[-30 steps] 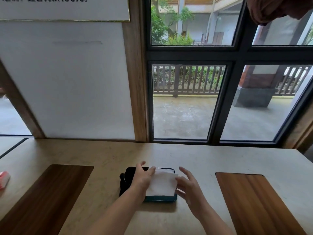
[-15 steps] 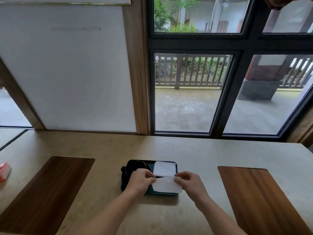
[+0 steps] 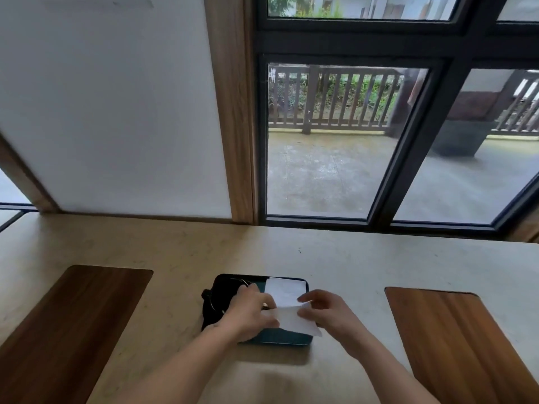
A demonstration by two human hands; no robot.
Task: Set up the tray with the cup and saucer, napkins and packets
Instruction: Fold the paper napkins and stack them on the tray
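A white napkin (image 3: 294, 319) is held between both hands above the near half of the teal tray (image 3: 287, 339) on the counter (image 3: 335, 258), its long axis running left to right. The left hand (image 3: 250, 312) and right hand (image 3: 326, 309) are each closed in a pinch on one end. A second napkin (image 3: 284, 290) lies flat just beyond, a dark cup (image 3: 217, 301) at the left.

I face a pale stone table (image 3: 335, 258) with two wooden insets, a white wall (image 3: 116, 112) and a dark-framed window (image 3: 408, 53) overlooking a wet courtyard.
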